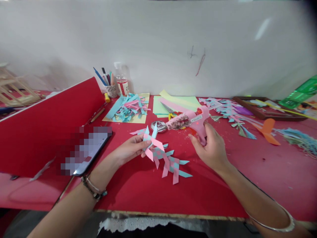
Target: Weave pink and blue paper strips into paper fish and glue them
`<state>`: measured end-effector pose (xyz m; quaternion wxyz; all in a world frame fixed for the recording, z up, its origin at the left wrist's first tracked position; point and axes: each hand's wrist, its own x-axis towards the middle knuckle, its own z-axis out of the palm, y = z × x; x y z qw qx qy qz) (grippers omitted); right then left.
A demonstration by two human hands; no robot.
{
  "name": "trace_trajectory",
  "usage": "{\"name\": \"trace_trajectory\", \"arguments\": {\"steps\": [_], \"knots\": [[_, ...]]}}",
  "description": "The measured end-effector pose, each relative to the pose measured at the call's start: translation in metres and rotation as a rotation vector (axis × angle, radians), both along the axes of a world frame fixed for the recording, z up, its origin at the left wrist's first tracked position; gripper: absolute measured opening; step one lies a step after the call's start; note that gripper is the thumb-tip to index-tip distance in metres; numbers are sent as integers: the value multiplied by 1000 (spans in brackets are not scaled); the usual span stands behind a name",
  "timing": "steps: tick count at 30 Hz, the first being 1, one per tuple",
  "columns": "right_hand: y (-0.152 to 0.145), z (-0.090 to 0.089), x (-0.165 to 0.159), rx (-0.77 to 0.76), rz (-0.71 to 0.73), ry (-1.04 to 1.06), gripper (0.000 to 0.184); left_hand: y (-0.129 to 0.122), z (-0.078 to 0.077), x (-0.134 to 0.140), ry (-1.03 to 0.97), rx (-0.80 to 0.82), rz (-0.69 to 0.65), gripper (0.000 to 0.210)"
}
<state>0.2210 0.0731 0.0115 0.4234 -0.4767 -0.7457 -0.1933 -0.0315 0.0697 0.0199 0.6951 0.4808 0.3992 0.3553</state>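
Observation:
Between the thumb and fingers of my left hand (132,148) is a woven paper piece (148,140) of pink and light-blue strips with slanted ends. More woven paper pieces (170,163) trail from it down to the right over the red table; whether they are joined to it I cannot tell. My right hand (211,148) grips the handle of a pink glue gun (190,119), its metal nozzle pointing left, just above and right of the held piece. A small red light glows on the gun. Below the nozzle lies a round dish (159,127), partly hidden.
A red upright board (52,129) and a phone (92,152) are on the left. Behind are a pile of paper strips (131,107), a pen cup (110,90), a bottle (122,81) and scissors (168,108). Finished-looking woven strands (223,107) and a brown tray (267,112) lie right.

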Motion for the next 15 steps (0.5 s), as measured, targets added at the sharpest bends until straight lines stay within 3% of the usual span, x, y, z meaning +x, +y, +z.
{"name": "trace_trajectory", "arguments": {"steps": [5, 11, 15], "knots": [[-3, 6, -1, -11, -13, 55, 40, 1, -1, 1, 6, 34, 82, 25], [-6, 11, -2, -26, 23, 52, 33, 0, 1, 5, 127, 316, 241, 24], [-4, 9, -1, -4, 1, 41, 35, 0, 2, 4, 215, 401, 281, 27]]}}
